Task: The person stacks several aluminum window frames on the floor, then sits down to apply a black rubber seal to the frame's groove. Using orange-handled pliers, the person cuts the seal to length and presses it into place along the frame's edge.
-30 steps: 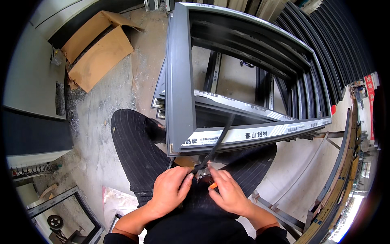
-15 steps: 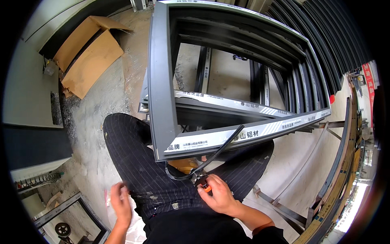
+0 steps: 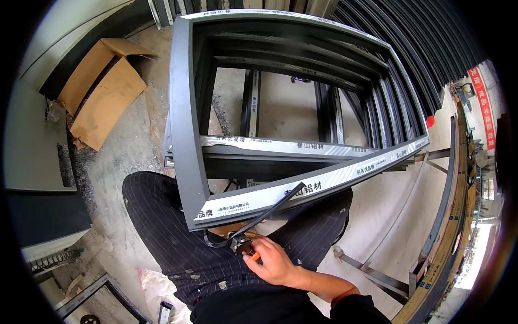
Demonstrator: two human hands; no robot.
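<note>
Clasping an orange-handled tool (image 3: 240, 244) in a closed grip, the right hand (image 3: 274, 263) is above pinstriped trousers (image 3: 162, 221), nearer than the metal frames (image 3: 182, 108); a black strip (image 3: 270, 210) slants far-right from the tool. The left hand's grip cannot be told.

A brown cardboard box (image 3: 110, 108) lies on the floor (image 3: 116, 167) near a grey cabinet (image 3: 38, 135) — a coiled hose (image 3: 56, 261) sits lower down. Dark profiles (image 3: 418, 46) crowd the upper right — a red banner (image 3: 482, 105) hangs at far right.
</note>
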